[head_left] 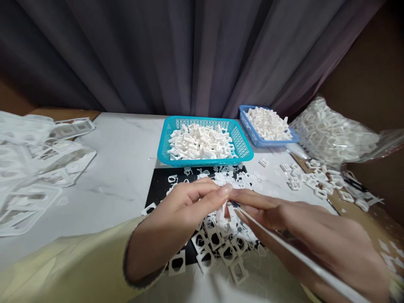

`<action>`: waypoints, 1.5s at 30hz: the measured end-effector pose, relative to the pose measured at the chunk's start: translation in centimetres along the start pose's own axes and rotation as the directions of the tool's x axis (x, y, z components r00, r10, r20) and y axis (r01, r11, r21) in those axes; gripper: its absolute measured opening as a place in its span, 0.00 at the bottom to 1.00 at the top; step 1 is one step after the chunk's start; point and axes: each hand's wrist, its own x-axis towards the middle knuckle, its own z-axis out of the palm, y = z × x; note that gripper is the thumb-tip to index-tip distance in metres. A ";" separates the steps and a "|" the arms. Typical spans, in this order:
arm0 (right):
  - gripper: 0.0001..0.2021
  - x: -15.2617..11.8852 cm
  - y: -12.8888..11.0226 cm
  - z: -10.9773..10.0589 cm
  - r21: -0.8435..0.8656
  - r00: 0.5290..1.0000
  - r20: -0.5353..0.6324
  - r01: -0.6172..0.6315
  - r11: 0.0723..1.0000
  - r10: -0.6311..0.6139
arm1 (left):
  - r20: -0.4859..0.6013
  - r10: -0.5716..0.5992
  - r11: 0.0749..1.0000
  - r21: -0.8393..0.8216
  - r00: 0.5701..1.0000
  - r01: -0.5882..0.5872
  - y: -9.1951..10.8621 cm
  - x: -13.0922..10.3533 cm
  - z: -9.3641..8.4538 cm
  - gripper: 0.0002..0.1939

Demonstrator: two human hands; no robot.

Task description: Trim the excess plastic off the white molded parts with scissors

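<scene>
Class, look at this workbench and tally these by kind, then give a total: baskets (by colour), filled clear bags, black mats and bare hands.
Teal basket: 1
Blue basket: 1
Filled clear bag: 1
Black mat: 1
Hands: 2 (left hand, right hand)
Total: 6
</scene>
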 end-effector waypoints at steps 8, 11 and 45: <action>0.11 0.1 -0.5 0.8 -0.194 0.992 -0.001 0.126 0.973 -0.129 | 0.037 0.002 0.992 -0.126 0.999 0.003 -0.6 0.6 0.0 0.16; 0.14 -0.4 -0.7 2.7 -0.350 0.990 -0.022 0.122 0.929 -0.138 | 0.053 -0.014 0.974 -0.227 0.998 0.026 -0.7 1.0 0.1 0.14; 0.11 2.7 0.6 -0.6 0.628 0.769 0.476 -0.637 0.448 0.427 | -0.049 0.071 0.990 0.122 0.996 -0.064 0.2 -0.3 0.1 0.19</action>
